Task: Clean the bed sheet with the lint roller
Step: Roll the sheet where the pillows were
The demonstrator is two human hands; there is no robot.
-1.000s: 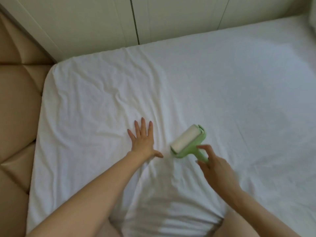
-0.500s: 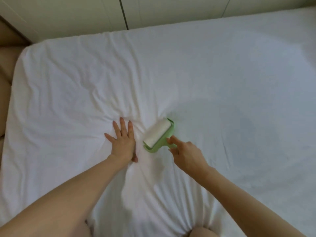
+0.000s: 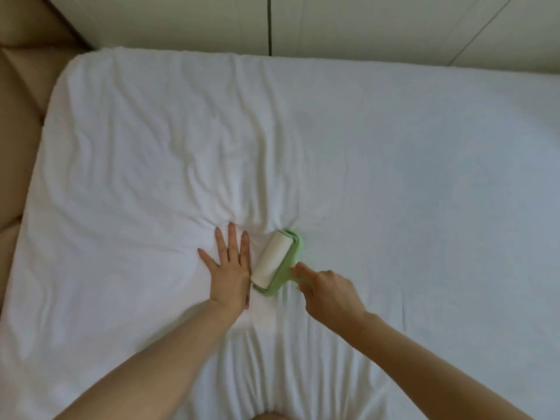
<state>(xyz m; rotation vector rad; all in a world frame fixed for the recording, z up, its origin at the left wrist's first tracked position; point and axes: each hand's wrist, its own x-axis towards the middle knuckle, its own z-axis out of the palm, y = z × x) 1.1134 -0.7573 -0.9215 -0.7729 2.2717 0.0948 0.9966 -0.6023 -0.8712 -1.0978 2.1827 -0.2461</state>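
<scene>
A white bed sheet (image 3: 394,177) covers the mattress and fills most of the view, creased on its left half. A green lint roller (image 3: 274,262) with a white sticky drum lies on the sheet near the middle. My right hand (image 3: 327,294) grips its green handle from the right, with the index finger stretched along it. My left hand (image 3: 230,271) presses flat on the sheet, fingers straight, right beside the roller's left edge. Wrinkles bunch up just beyond the fingertips and the roller.
A tan padded headboard (image 3: 21,116) runs along the left edge of the bed. Pale wardrobe doors (image 3: 333,22) stand behind the far edge. The sheet's right half lies smooth, and folds gather near my body at the bottom.
The roller has moved left across the sheet until it sits against my left hand. My left hand stays pressed flat, and the head camera has shifted its view.
</scene>
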